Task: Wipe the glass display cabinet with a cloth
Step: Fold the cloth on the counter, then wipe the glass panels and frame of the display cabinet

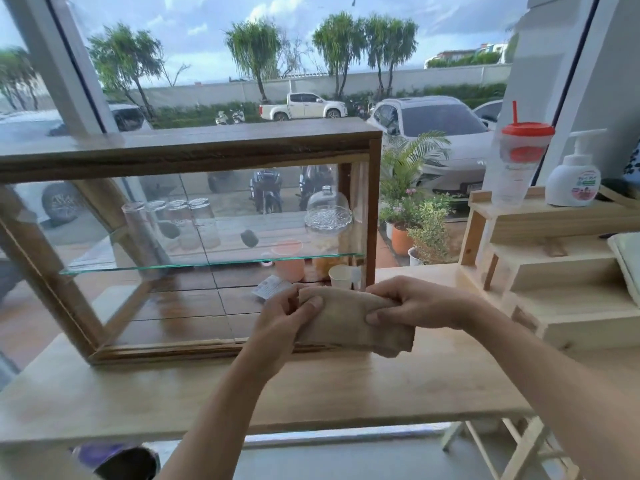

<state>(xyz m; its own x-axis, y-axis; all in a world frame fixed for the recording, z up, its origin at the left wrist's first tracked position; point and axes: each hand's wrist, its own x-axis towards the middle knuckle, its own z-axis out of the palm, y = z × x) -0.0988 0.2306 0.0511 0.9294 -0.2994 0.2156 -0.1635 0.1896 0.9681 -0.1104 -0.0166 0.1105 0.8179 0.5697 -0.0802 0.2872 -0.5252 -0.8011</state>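
Two bare hands hold a folded beige cloth above a pale wooden bench — the left hand grips its 9 o'clock end, the right hand its 3 o'clock end. Just behind, toward 12 o'clock, stands a dark wood-framed glass display cabinet — upturned clear glasses rest on its glass shelf.

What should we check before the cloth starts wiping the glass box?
1. Cloth held: ok, left hand and right hand both grip it.
2. Cloth folded: ok, bunched into a pad.
3. Cloth touching the cabinet glass: not ok, held just in front.
4. Counter before the cabinet clear: ok.
5. Cloth damp: cannot tell.
6. Glass panels shut: cannot tell.
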